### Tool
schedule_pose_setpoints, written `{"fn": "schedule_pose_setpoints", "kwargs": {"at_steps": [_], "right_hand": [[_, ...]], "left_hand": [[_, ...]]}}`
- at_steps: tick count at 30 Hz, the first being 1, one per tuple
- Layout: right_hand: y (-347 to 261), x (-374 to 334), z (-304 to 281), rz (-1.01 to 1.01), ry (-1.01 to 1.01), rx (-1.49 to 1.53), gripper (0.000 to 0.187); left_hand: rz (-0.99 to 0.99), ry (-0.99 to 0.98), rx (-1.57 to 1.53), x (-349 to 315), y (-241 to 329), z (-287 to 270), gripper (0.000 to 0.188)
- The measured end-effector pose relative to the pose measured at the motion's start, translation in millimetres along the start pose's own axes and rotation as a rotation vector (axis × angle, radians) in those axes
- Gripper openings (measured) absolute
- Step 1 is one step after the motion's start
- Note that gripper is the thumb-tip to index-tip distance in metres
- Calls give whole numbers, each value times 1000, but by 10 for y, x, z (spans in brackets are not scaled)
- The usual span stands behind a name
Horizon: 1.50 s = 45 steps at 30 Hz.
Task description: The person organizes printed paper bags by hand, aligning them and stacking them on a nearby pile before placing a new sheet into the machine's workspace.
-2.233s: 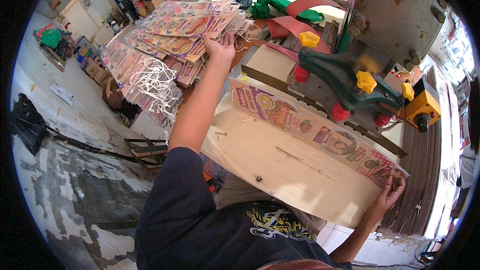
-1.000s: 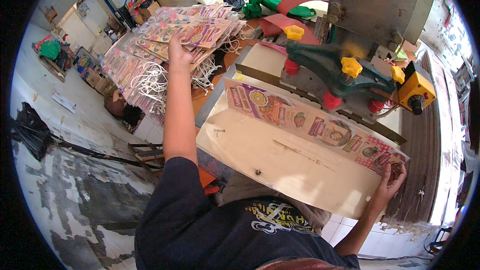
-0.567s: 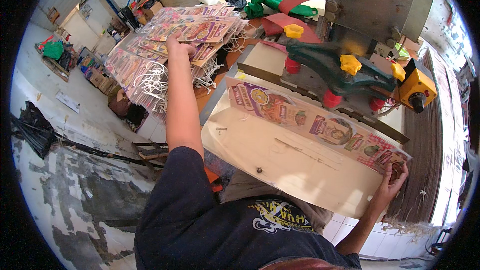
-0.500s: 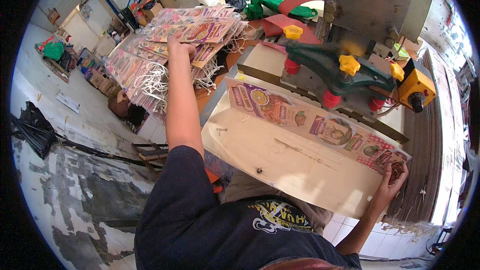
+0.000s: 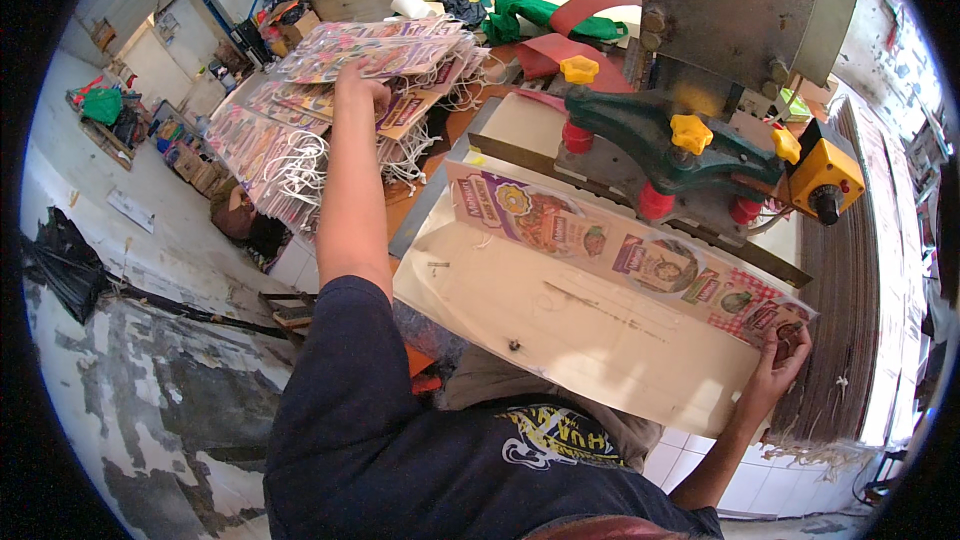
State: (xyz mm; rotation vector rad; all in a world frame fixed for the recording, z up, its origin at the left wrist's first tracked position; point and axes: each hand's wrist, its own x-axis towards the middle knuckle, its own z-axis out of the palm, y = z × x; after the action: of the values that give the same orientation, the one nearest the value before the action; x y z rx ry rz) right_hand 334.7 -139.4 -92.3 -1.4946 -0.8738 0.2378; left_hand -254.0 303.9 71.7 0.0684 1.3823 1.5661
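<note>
My left hand (image 5: 357, 90) reaches to the top of a high pile of glossy printed sheets (image 5: 265, 125) with white string loops (image 5: 305, 165). Its fingers are closed at the near edge of a top printed sheet (image 5: 400, 60), the fingertips partly hidden. A long printed strip (image 5: 655, 265), colourful with food pictures, lies along a cream board (image 5: 560, 325) before a press (image 5: 670, 145). My right hand (image 5: 785, 360) pinches the strip's right end, thumb and fingers at its corner.
The press has a dark green arm, yellow knobs (image 5: 690, 133) and red feet (image 5: 655, 202). A yellow control box (image 5: 828, 175) is fixed at its right. Beside the board stands a tall stack of brown-edged sheets (image 5: 840, 310). Green cloth (image 5: 530, 15) lies behind.
The top sheet under my left hand has shifted left and lies flatter on the pile. My right hand and the strip keep their place on the board; the view has shifted slightly.
</note>
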Motion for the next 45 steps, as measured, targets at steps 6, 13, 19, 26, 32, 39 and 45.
{"fn": "schedule_pose_setpoints", "kwargs": {"at_steps": [6, 13, 19, 26, 32, 39, 45], "right_hand": [[-79, -18, 77, 0, 15, 43, 39], [12, -6, 59, -27, 47, 32, 39], [-21, -12, 65, 19, 27, 46, 39], [-3, 3, 34, -28, 17, 20, 40], [63, 30, 39, -46, 6, 39, 40], [34, -6, 12, 3, 9, 17, 40], [134, -1, 5, 6, 6, 78, 44]], "left_hand": [[191, -305, -213, 742, 88, 2, 35], [124, -191, -283, 902, -88, 42, 26], [167, -239, -161, 800, -50, -2, 24], [270, -542, -246, 426, -261, 227, 28], [359, -706, -272, -56, -3, 197, 21], [537, -806, -230, -1030, -31, -248, 30], [618, -799, -213, -1754, -456, -826, 44]]}}
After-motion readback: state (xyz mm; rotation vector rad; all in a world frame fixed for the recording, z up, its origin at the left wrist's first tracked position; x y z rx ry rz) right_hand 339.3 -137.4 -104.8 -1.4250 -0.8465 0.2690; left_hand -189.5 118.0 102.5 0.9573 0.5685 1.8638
